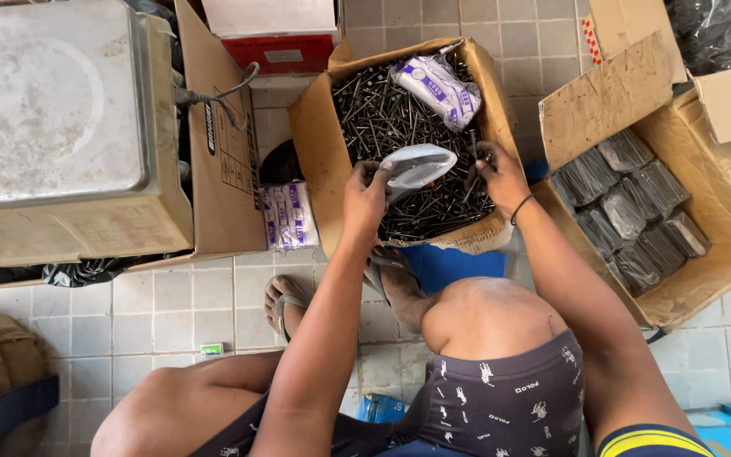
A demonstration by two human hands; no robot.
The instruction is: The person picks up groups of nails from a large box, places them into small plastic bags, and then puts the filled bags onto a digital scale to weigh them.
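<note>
Two hands are working over a cardboard box (pixel 319 161) full of loose nails (pixel 382 118): the left hand (pixel 365 196) is pinching the rim of a small white bag (pixel 416 165), holding it open above the pile, while the right hand (pixel 497 173) is gripping a few nails beside it. Another box of bagged nails (pixel 628 211) is sitting just right

Arms bare from shoulder down; left hand (pixel 367 196) bare, no ring seen; right hand (pixel 501 173) bare, thin dark band (pixel 521 208) round its wrist; dark shorts (pixel 501 406) scattered with small white figures and lettering; hem of a navy garment with yellow stripes (pixel 653 440) at lower right; grey flip-flop straps (pixel 288 303) on both feet.
</note>
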